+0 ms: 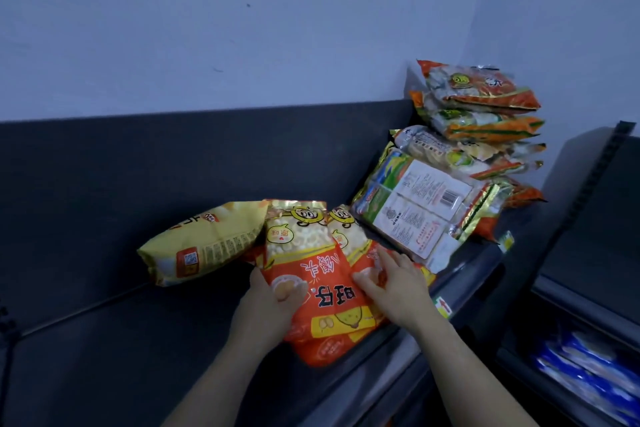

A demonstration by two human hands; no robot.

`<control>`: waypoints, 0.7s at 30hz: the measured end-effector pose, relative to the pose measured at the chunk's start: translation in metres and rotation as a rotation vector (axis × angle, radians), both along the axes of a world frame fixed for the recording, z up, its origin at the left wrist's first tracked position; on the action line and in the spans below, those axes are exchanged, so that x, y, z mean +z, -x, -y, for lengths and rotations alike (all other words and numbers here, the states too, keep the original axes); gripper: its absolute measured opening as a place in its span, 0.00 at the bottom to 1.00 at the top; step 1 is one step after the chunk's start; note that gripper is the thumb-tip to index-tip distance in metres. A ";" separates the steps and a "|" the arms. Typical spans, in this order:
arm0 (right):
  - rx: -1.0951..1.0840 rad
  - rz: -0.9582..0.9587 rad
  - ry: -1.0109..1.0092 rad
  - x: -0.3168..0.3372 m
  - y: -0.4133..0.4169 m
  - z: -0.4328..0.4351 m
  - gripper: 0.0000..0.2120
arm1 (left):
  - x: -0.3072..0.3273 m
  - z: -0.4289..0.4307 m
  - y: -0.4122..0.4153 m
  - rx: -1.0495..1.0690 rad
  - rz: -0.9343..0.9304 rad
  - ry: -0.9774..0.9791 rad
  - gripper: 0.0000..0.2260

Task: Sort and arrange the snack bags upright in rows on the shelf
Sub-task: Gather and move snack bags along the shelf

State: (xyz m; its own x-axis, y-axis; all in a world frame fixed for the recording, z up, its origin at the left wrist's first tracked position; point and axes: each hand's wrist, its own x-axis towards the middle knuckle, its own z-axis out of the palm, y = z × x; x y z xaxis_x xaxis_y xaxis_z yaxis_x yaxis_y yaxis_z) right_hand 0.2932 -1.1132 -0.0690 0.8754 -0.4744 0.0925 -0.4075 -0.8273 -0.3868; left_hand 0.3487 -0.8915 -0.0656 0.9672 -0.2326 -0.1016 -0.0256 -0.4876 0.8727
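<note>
**Shelf clearance: left open, right blocked**

The shelf point(86, 357) is bare across its left half, up to the back panel point(173, 156). Mid-shelf, a yellow bag point(204, 243) lies on its side, touching the orange snack bags point(322, 291) at the front edge. To the right, a large pack point(415, 218) leans against a stack of bags point(481, 114) that fills the corner.

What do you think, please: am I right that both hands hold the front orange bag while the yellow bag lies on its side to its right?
Not quite: the head view shows the yellow bag lying on its side to the left of the front orange bag, not the right. The left hand and right hand do both hold it.
</note>
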 end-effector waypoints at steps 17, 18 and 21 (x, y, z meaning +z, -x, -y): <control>0.052 0.092 0.163 -0.047 -0.013 0.015 0.49 | -0.025 0.015 0.019 0.187 0.094 0.095 0.36; 0.064 0.086 0.156 -0.049 -0.013 0.016 0.48 | -0.027 0.015 0.021 0.199 0.099 0.092 0.35; 0.087 0.071 0.141 -0.052 -0.012 0.019 0.45 | -0.030 0.018 0.025 0.241 0.103 0.102 0.31</control>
